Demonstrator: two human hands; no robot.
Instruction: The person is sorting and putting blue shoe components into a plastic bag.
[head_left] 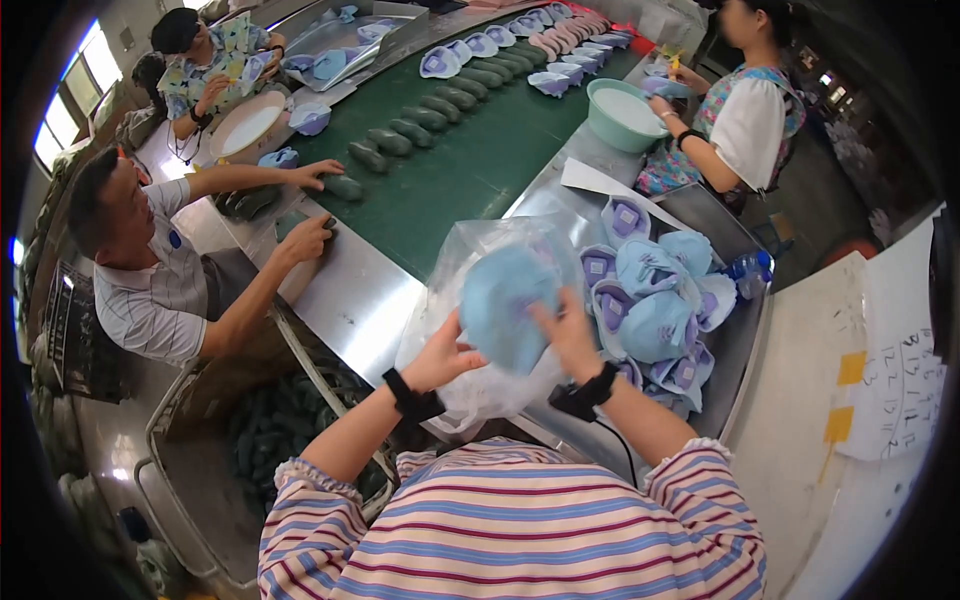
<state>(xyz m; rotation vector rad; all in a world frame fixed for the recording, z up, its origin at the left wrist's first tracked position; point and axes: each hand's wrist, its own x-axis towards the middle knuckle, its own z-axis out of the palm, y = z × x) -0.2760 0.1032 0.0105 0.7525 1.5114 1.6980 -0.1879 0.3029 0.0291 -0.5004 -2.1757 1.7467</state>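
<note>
Between my two hands is a light blue fabric shoe upper [500,305] with some purple on it, blurred by motion; I cannot tell whether it is one piece or a few nested together. My left hand [440,354] grips its lower left edge. On the other side, the thumb and fingers of my right hand [568,336] close on its right part. Under and around it spreads a clear plastic bag [425,320], crumpled on the metal tabletop. To the right of my right hand lies a heap of light blue and purple shoe uppers [655,325].
Ahead runs a green conveyor belt [300,145] carrying rows of dark green shoe lasts [430,118] and several uppers. At left a person [150,270] handles lasts beside a crate [165,450] full of them. Two others work near basins, one a green basin [612,125].
</note>
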